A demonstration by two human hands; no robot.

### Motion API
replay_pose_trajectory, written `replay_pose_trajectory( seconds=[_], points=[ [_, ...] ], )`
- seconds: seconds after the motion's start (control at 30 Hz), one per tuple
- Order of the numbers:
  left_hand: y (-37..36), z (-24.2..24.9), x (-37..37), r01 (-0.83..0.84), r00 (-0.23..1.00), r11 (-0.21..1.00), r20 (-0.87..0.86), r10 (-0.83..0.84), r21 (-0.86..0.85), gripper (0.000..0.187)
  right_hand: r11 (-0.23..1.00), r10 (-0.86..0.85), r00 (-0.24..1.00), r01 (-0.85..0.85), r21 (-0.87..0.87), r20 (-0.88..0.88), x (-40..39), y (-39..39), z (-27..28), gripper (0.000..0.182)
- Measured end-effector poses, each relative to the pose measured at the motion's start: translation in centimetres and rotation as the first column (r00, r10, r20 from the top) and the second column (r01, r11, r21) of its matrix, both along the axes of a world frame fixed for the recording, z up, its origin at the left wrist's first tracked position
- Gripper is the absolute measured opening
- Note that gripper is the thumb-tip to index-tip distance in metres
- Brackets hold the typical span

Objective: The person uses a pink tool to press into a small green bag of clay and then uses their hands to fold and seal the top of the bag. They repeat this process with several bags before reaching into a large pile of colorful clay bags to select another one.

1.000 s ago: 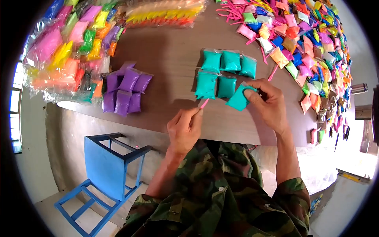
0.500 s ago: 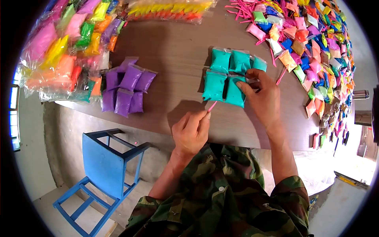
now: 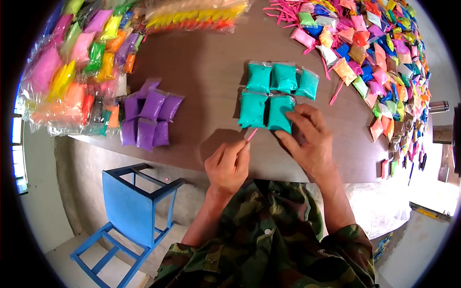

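A: So what's seen at the far left?
B: Clear plastic bags stuffed with mixed colours are piled on the brown tabletop. A blue chair is parked by the near edge, and purple packets are bunched up just right of the bags. Farther back, a long clear bag of yellow and orange stuff is laid out.
A: And the left hand?
B: Closed, tbh. A thin pink stick is pinched between thumb and index finger, its tip pointed at the lower-left teal packet. Whether they're touching can't be told.
A: Teal ones?
B: Five, laid in two rows mid-table: three upper teal packets, two lower. The lower-right teal packet is touched by the right hand, index finger on its right side, thumb at its bottom edge. Whether it's really gripped can't be told.
A: Far right?
B: Loose pink sticks and a heap of small multicoloured packets are spread there.
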State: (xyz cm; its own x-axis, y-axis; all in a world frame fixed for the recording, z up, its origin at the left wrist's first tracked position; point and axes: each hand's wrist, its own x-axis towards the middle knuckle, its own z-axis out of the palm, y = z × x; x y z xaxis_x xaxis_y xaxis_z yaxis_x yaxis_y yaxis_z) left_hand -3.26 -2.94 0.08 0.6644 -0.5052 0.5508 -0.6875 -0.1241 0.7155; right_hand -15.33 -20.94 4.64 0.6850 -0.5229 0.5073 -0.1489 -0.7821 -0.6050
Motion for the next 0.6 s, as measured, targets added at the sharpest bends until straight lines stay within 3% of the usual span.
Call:
replay_pose_trajectory(
  seconds=[0.07,0.33,0.43,0.53,0.6],
  points=[
    [0.1,-0.2,-0.2,0.005,1.000,1.000,-0.009,-0.005,0.005,0.015,0.996,0.018,0.999,-0.014,0.088,-0.038,-0.1,0.2,-1.3,0.038],
    [0.0,0.1,-0.1,0.004,1.000,1.000,0.024,-0.005,0.021,0.016,0.999,-0.038,0.999,0.038,0.015,-0.020,-0.1,-0.6,-0.4,0.036],
    [0.0,0.0,-0.1,0.004,0.999,1.000,0.049,-0.005,0.030,0.010,0.985,-0.166,0.984,0.168,-0.031,0.058,0.1,-2.6,0.2,0.037],
    [-0.1,0.3,-0.1,0.004,0.998,0.999,0.068,-0.007,0.040,0.010,0.960,-0.271,0.962,0.269,-0.081,-0.018,0.5,-4.6,0.7,0.037],
    [-0.2,0.3,-0.1,0.009,0.998,0.999,0.067,-0.011,0.031,0.009,0.965,-0.264,0.963,0.263,-0.011,-0.064,0.6,-5.3,0.7,0.035]
  ],
)
